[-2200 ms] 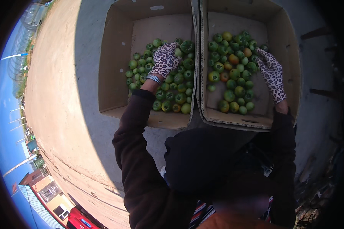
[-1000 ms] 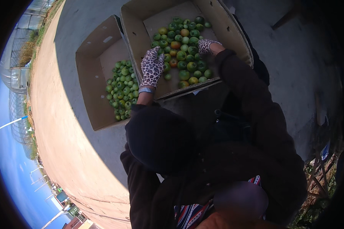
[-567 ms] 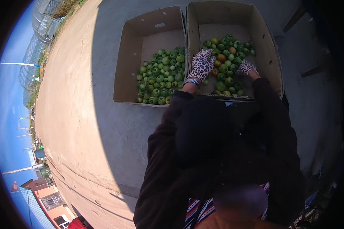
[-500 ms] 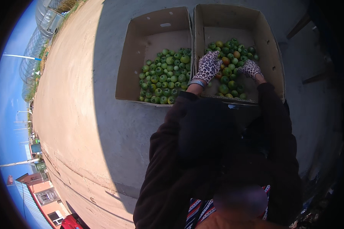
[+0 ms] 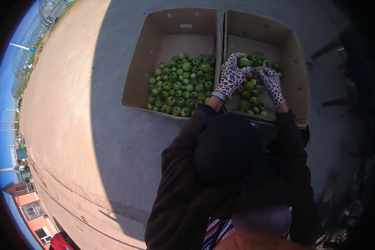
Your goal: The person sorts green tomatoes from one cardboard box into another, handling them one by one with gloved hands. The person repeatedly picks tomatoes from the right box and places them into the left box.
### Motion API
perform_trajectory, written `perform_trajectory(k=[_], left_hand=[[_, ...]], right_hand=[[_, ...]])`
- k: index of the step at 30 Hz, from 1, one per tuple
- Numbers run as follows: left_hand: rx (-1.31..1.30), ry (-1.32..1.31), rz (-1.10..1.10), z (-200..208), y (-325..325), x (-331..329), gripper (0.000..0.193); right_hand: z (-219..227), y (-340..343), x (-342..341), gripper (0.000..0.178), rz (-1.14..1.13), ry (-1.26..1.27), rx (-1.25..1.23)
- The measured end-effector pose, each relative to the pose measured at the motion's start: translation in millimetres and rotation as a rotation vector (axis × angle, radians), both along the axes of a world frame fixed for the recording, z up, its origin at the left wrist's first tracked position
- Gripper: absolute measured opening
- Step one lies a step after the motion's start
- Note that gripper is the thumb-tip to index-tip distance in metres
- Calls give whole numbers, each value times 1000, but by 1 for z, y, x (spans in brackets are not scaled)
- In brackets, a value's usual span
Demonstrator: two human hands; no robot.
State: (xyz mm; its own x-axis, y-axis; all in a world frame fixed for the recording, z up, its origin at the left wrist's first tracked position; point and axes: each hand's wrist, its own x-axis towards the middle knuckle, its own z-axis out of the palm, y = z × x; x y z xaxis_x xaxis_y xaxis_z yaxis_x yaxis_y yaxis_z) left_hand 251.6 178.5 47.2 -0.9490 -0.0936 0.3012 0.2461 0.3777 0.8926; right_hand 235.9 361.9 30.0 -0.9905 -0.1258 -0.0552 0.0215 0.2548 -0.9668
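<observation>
My left hand [image 5: 231, 77], in a leopard-print glove with a metal-banded watch at the wrist, grips a green tomato [image 5: 243, 63] over the right cardboard box [image 5: 288, 58]. In the same kind of glove, my right hand [image 5: 271, 82] is close beside it, its fingers bent inward; what they hold, if anything, is hidden. Beneath both hands lie green tomatoes [image 5: 253, 101], some turning orange or red. The left cardboard box [image 5: 138, 75] holds many mostly green tomatoes [image 5: 177, 85] of various sizes.
The two open boxes stand side by side on shaded concrete [image 5: 125, 146]. Dark wooden legs [image 5: 327, 48] stick out at the right. Sunlit pavement [image 5: 62, 112] runs along the left, with a red vehicle [image 5: 61, 241] and a pink building [image 5: 35, 212] beyond.
My left hand has lifted a green tomato from the right box. My right hand has moved in toward it and turned inward. The whole view has shifted slightly.
</observation>
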Motion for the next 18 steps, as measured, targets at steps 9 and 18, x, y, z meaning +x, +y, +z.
perform_trajectory(k=[9, 18], left_hand=[[-476, -301, 185, -41, -154, -47, 44], [-715, -515, 41, -114, -134, -39, 43]], right_hand=[[-23, 20, -15, 29, -98, 296, 532], [-28, 29, -21, 29, -51, 196, 589]])
